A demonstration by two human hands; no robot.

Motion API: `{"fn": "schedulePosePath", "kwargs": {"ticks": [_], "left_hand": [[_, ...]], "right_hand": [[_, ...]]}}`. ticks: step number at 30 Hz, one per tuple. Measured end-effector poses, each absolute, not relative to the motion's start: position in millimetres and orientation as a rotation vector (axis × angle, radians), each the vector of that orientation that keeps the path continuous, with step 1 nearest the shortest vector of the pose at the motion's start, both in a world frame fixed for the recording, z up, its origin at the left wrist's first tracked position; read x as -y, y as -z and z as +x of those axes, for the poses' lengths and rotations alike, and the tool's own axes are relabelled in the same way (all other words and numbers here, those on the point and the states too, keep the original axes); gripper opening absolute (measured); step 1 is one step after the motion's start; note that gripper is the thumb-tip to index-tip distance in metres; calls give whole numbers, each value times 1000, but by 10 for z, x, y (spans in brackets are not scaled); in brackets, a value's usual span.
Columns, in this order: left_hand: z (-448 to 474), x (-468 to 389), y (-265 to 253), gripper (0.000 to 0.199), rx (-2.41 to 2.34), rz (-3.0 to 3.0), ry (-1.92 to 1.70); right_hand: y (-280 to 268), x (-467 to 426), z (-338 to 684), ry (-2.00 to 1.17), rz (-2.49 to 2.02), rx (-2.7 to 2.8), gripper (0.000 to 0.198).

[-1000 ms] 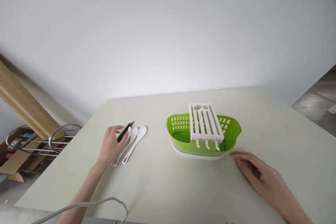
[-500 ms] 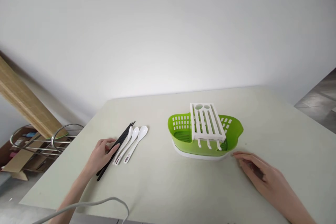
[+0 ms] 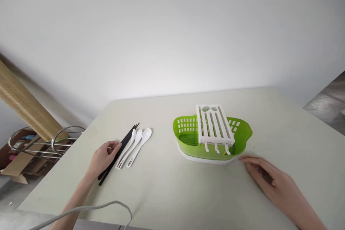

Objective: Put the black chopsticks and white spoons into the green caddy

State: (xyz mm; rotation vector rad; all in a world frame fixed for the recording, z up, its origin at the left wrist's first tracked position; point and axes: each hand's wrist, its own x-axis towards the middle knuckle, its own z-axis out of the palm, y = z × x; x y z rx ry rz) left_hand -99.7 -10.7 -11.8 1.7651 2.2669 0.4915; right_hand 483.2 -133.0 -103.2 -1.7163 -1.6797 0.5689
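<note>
Left fingers (image 3: 115, 151) at slim chopsticks (image 3: 125, 141), grip unclear; right fingers (image 3: 258, 161) unclenched, beside perforated green basket (image 3: 194, 151)

Chopsticks (image 3: 125, 142) L of spoons (image 3: 138, 137), basket (image 3: 196, 150) R

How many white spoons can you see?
3. They lie side by side, right of the black chopsticks: the left spoon nearest them, then the middle spoon, then the right spoon. Others could be hidden.

Single head-worn cam looks forward and down from the near side of the table (image 3: 167, 194), close enough to catch left hand (image 3: 104, 157) and right hand (image 3: 272, 179), wall (image 3: 172, 36) behind.
</note>
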Motion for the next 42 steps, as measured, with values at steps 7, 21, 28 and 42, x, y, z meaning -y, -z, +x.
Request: {"fn": "schedulePosePath", "kwargs": {"ticks": [7, 21, 28, 42], "left_hand": [[-1057, 60, 146, 56, -2241, 1776, -453], [-1111, -2, 130, 61, -2185, 1800, -439], [-1210, 64, 104, 72, -2020, 1808, -522], [-1172, 29, 186, 68, -2130, 1759, -556]], "right_hand": [[1026, 1348, 4814, -568, -1737, 1677, 31], [1001, 1346, 4786, -542, -1736, 1630, 34], [1018, 1342, 4825, -556, -1728, 1669, 33], [981, 1348, 4761, -563, -1727, 1608, 35]]}}
